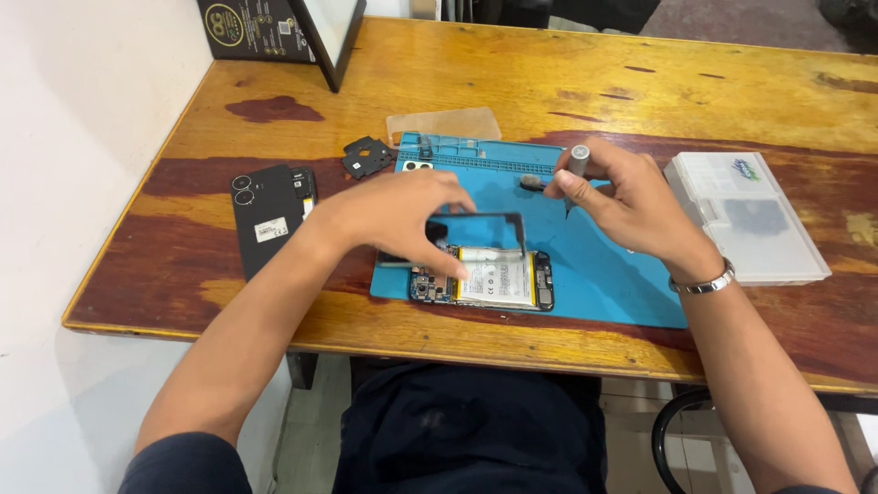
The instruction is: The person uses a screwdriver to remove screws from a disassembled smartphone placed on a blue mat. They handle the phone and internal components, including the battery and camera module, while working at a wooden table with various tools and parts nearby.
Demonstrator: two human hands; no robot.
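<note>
An opened phone (498, 279) with its white battery showing lies on the blue work mat (604, 274). My left hand (393, 215) holds a thin black frame (494, 220) tilted up over the phone's left end. To the right, my right hand (622, 206) grips a grey screwdriver (577, 163) upright above the mat, just right of the frame. A metal bracelet sits on that wrist.
The phone's black back cover (270, 215) lies left of the mat, with a small black plate (368, 155) and a clear sheet (444, 123) behind it. A translucent parts box (745, 215) sits to the right. A dark box and a framed panel (329, 32) stand at the back left.
</note>
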